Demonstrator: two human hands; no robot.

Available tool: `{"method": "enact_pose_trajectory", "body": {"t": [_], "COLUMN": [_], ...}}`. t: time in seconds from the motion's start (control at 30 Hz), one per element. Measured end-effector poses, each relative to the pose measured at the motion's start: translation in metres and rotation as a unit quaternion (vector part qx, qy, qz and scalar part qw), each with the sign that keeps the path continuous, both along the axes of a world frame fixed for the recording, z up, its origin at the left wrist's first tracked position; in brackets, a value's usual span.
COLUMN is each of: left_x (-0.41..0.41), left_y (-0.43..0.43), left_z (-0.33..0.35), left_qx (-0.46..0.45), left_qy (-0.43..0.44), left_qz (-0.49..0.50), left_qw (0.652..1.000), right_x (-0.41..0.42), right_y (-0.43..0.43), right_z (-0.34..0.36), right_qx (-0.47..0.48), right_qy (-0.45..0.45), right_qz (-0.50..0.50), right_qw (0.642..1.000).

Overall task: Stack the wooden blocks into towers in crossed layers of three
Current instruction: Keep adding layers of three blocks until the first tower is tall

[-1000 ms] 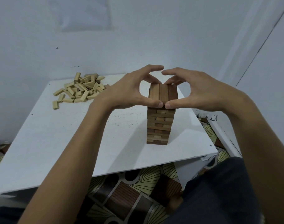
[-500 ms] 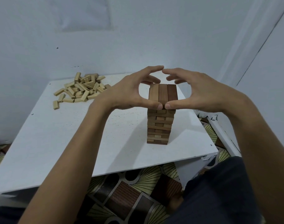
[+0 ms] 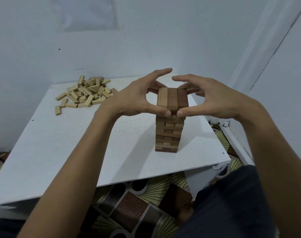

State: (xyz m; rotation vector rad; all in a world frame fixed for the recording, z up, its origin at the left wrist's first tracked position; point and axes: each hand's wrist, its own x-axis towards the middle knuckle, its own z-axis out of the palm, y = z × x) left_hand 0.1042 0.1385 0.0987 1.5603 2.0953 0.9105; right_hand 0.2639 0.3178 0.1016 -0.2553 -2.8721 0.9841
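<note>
Curled fingers of the left hand (image 3: 134,98) and right hand (image 3: 213,100) pass behind the top layer (image 3: 172,99) of the tower (image 3: 168,133), so any contact with its far ends is hidden; both thumbs cover the near face just beneath; both forearms leave the bottom edge; the loose pile (image 3: 84,94) is too jumbled to count; the near-left corner of the table (image 3: 60,152) is cut off.

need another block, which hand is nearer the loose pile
Left. The left hand is at the tower, on its side toward the loose pile; the right hand is across the tower from it.
</note>
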Motion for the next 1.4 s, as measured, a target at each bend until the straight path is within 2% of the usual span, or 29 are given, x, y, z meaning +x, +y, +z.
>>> {"method": "enact_pose_trajectory", "body": {"t": [0.83, 0.97, 1.03, 1.13, 1.23, 1.4], "left_x": [-0.004, -0.001, 0.007, 0.026, 0.047, 0.064], "left_y": [0.003, -0.001, -0.006, -0.004, 0.006, 0.019], "left_z": [-0.005, -0.011, -0.020, -0.040, -0.056, -0.059], "left_qx": [0.005, 0.040, 0.099, 0.203, 0.261, 0.303], "left_qy": [-0.004, -0.036, -0.105, -0.182, -0.238, -0.295], "left_qz": [-0.022, 0.004, 0.034, 0.112, 0.184, 0.226], "left_qw": [1.000, 0.999, 0.989, 0.955, 0.917, 0.878], "right_x": [0.001, 0.007, 0.014, 0.018, 0.010, -0.002], "right_y": [-0.005, -0.013, -0.024, -0.042, -0.061, -0.083], "right_z": [0.002, -0.011, -0.023, -0.045, -0.061, -0.064], "right_qx": [0.005, -0.055, -0.138, -0.235, -0.284, -0.318], "right_qy": [-0.002, 0.060, 0.125, 0.204, 0.248, 0.275], "right_qz": [-0.004, -0.057, -0.082, -0.154, -0.221, -0.232], "right_qw": [1.000, 0.995, 0.979, 0.938, 0.900, 0.877]}}
